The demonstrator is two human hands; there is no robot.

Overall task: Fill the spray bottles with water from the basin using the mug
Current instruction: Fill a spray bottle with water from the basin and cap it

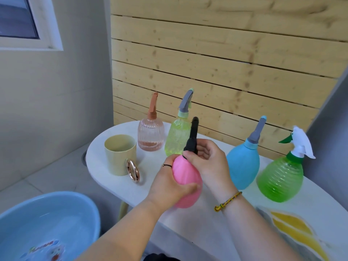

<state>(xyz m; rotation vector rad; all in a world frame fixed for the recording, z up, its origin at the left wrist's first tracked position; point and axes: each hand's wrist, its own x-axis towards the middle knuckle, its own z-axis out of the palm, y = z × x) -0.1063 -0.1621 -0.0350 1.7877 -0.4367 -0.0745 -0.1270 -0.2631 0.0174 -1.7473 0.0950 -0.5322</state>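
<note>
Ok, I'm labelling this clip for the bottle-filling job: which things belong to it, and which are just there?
In the job: pink spray bottle, gripped by the left hand, with the right hand on its black spray head; mug; basin; ribbed pink bottle; yellow-green bottle; blue bottle; green bottle.
Just there: table; wooden slat wall; window; yellow print on the tabletop.

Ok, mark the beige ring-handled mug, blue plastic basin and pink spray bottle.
beige ring-handled mug (118,164), head view, wall
blue plastic basin (62,195), head view, rim
pink spray bottle (185,174), head view, body
</note>
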